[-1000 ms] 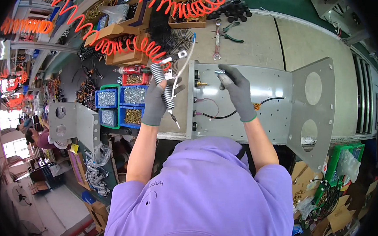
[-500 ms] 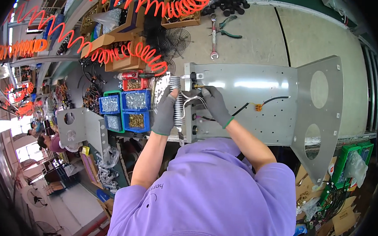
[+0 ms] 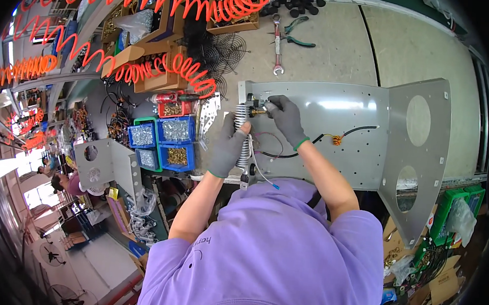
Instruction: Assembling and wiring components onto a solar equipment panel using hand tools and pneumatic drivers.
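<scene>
My left hand (image 3: 228,151), in a grey glove, is closed on a silvery ribbed metal tube (image 3: 241,116) at the left edge of a grey sheet-metal housing (image 3: 339,97). Its thumb lies over the ribs. At the same edge, near the tube's far end, my gloved right hand (image 3: 287,122) pinches beside a black fitting and a brass-coloured stud (image 3: 257,113); the glove hides what is between the fingertips. White wires (image 3: 257,162) hang loose from the tube, ending in a blue tip. A black cable (image 3: 353,129) with an orange coiled tie lies inside the housing.
Blue bins (image 3: 176,129) of small hardware stand left of the housing, with flat perforated metal strips (image 3: 208,113) beside them. Beyond the housing lie a wrench (image 3: 277,44) and green-handled pliers (image 3: 298,37). Orange coiled air hoses (image 3: 187,75) hang at the upper left.
The ribbed tube has moved right, against the housing's edge, with my left hand. My right hand has let go of the white wires, which now dangle toward me, and has moved slightly away from me.
</scene>
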`<act>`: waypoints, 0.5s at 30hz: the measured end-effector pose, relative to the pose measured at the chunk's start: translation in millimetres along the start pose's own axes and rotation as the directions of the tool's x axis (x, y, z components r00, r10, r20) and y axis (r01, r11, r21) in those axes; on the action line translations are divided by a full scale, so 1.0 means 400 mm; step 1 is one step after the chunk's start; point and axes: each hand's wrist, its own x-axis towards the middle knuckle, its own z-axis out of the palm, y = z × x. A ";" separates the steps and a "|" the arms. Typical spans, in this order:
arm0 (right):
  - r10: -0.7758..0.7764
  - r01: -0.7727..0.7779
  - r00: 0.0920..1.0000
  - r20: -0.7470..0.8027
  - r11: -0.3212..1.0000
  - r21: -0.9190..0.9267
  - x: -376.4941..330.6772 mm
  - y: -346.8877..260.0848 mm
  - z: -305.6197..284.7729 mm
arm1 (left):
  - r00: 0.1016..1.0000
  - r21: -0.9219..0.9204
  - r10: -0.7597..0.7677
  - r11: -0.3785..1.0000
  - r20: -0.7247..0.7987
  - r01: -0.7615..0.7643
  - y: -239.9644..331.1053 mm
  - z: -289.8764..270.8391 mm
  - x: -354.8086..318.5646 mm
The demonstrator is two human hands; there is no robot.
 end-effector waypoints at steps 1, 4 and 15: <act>0.015 -0.014 1.000 -0.027 0.999 0.046 0.005 0.010 0.000 | 1.000 0.071 0.030 0.997 0.009 -0.030 0.045 0.009 -0.002; 0.093 -0.091 0.996 -0.009 0.985 0.147 0.021 0.021 0.001 | 0.996 0.062 0.057 0.996 0.074 -0.061 0.096 0.036 -0.021; 0.232 -0.257 0.918 0.322 0.966 0.037 0.099 0.069 -0.009 | 0.984 0.087 0.064 0.993 0.165 -0.080 0.030 0.108 0.039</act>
